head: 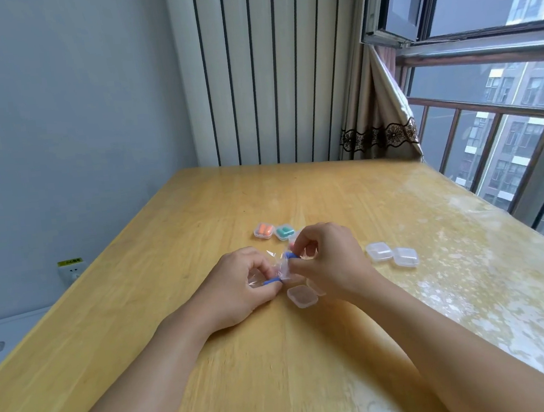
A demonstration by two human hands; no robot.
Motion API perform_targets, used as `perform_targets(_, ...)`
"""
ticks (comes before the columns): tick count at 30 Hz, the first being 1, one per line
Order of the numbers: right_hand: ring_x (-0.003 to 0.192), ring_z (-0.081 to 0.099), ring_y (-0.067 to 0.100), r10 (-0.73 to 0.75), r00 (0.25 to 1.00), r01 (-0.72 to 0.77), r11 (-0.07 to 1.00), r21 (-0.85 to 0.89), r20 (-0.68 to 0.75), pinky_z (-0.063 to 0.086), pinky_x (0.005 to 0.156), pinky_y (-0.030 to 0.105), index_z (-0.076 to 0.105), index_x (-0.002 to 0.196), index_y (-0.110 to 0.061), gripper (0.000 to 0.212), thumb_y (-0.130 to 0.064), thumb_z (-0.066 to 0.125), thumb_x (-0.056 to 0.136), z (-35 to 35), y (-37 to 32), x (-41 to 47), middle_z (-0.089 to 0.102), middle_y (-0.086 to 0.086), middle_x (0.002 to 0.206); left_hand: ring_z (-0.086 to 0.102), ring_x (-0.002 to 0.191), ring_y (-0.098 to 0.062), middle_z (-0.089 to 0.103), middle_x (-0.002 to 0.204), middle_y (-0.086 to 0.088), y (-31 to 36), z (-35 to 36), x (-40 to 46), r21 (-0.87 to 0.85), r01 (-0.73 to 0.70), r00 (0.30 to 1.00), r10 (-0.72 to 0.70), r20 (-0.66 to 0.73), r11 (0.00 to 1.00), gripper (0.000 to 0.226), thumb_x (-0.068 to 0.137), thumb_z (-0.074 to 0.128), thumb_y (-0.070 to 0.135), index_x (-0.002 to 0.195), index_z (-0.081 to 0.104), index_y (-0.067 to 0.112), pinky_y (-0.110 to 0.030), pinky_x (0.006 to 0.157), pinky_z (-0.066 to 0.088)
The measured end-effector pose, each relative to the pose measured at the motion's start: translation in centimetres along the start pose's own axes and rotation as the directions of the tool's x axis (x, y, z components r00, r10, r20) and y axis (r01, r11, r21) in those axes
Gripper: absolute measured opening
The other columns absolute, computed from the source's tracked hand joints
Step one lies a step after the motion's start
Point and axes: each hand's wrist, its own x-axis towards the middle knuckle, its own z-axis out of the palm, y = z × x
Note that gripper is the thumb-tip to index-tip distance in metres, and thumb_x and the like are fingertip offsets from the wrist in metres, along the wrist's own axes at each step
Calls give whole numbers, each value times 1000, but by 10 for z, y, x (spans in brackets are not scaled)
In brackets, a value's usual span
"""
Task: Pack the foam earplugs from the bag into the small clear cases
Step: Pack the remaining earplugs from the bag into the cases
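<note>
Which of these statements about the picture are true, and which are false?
1. Both hands hold the small clear bag with blue earplugs. True.
2. The case with orange earplugs lies nearest the person. False: it lies beyond the hands, beside the case with teal earplugs.
3. An open empty case lies under the right hand. True.
4. The two empty closed cases lie left of the left hand. False: they lie right of the right hand.
</note>
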Motion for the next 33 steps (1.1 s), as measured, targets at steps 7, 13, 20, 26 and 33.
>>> perform_targets(7, 62, 51, -1, -107, 992, 111, 992, 52, -64, 37, 57, 12, 65, 72, -22, 14, -23, 78, 78, -13, 0, -5, 54, -16, 65, 54, 94, -4, 52, 106, 12, -1, -1, 1, 57, -3, 999, 1, 43, 998, 8, 94, 67, 30, 88, 65, 25, -18, 77, 39)
perform_targets(13, 50, 46, 8, -89, 978, 83, 996, 39, 188, 40, 55, 26, 68, 67, -11, 10, -8, 65, 76, -9, -2, -9, 59, -5, 58, 54, 76, -5, 50, 99, 8, 4, -2, -1, 70, -27, 1000, 28, -14, 997, 9, 96, 65, 26, 91, 61, 21, -18, 73, 43)
perform_targets(20, 43, 49, 8, -43, 946, -58, 952, 301, 320, 40, 49, 23, 72, 84, -9, 13, -19, 73, 92, -11, 5, -4, 55, -3, 59, 58, 68, 3, 68, 84, 9, 8, -3, -4, -2, -14, 1000, 14, -14, 1000, 9, 90, 73, 14, 92, 68, 21, -10, 68, 44)
perform_targets(26, 41, 38, 9, -46, 939, -74, 941, 331, 341, 35, 41, 18, 69, 89, -1, 17, 2, 53, 95, -15, 1, -8, 48, 5, 57, 62, 66, 2, 73, 77, 4, 9, -6, -4, -87, 113, 988, -121, -96, 990, 20, 76, 87, 12, 85, 72, 23, -12, 65, 46)
perform_targets(33, 55, 61, 27, 31, 920, -216, 872, 439, 391, 50, 52, 30, 66, 88, 2, 16, -5, 54, 95, -18, -2, -9, 51, -4, 58, 68, 61, -10, 75, 63, 0, 18, 0, -3, -196, 271, 914, -316, -254, 942, 20, 60, 95, 13, 64, 75, 18, -22, 60, 53)
